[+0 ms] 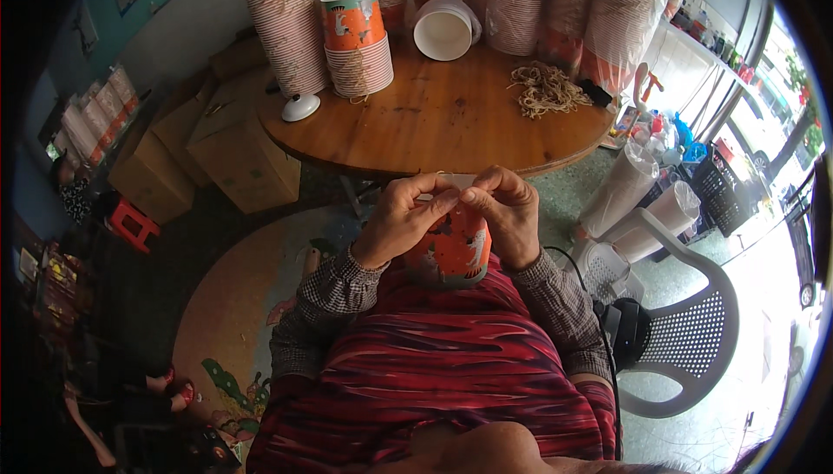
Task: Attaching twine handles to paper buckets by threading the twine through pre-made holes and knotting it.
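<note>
An orange paper bucket with printed figures and a grey-green band rests at my lap, tilted, its band toward me. My left hand and my right hand meet over its far end, thumbs and forefingers pinched together. Above my left forefinger shows a thin pale cord, seemingly caught in that pinch. Whatever lies between my right fingertips is too small to make out. On the wooden table ahead lies a heap of tan cords.
Stacked paper buckets, a bucket on its side and a white lid stand on the table. Tall wrapped stacks line its back. Cardboard boxes are at left, a grey plastic chair at right.
</note>
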Available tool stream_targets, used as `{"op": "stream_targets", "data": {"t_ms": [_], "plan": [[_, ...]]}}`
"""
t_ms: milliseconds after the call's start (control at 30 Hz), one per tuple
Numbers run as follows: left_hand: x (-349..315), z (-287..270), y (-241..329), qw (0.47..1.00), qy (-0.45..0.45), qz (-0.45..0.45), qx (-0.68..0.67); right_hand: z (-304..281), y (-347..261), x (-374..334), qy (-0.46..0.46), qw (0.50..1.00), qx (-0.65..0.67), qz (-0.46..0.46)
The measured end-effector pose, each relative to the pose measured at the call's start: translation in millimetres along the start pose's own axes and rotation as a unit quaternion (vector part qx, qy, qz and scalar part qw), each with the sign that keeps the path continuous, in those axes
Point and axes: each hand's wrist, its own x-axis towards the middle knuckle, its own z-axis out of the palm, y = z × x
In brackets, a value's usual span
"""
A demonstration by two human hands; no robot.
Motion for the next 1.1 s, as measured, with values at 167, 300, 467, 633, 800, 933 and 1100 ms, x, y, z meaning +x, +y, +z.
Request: {"op": "stream_targets", "data": {"t_ms": [167,300,467,633,800,933,1100], "plan": [[0,5,1,0.998,0.003,0.055,0.03,-1,-2,-1,0.0,1.0,-0.005,0.013],[0,6,-2,0.999,0.034,0.024,-0.001,-4,-6,-1,-0.017,0.998,0.02,0.055],[-1,4,-8,0.999,0.04,0.006,-0.019,-13,-4,3,0.006,0.995,0.094,0.036],[-2,5,-5,0.999,0.038,0.002,-0.024,-14,-13,5,-0.023,0.994,0.093,0.052],[0,4,-4,0.999,0.031,-0.001,-0.044,-14,-4,4,-0.071,0.993,0.092,0.025],[1,4,-5,0.999,0.017,-0.012,-0.042,-4,2,1,-0.007,0.999,0.028,-0.018],[0,3,-7,0.999,0.015,-0.005,-0.048,2,7,-3,0.046,0.981,-0.126,-0.138]]}}
